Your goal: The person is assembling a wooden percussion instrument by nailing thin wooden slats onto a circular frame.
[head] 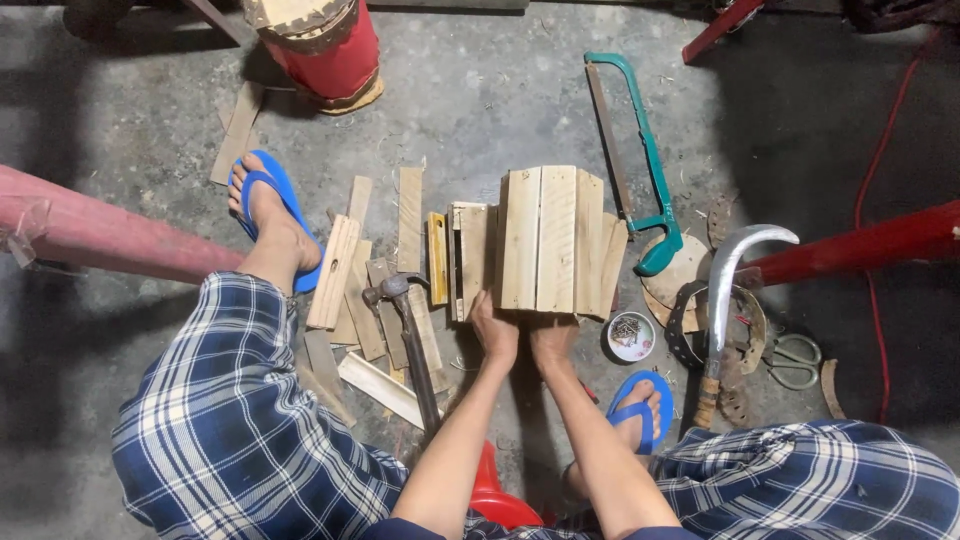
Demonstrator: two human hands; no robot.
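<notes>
wooden box | slats run away from person | both hands' grip at near edge

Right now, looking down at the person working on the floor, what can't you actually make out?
Head view only:
- Fingers of the left hand and right hand: curled at the near edge of the wooden box, hiding their grip.
- Box inside: covered by its slats.
- Small bowl: contents too small to identify.
- Red drum: cut off by the top edge.
- Hammer: handle end hidden behind the left forearm.
</notes>
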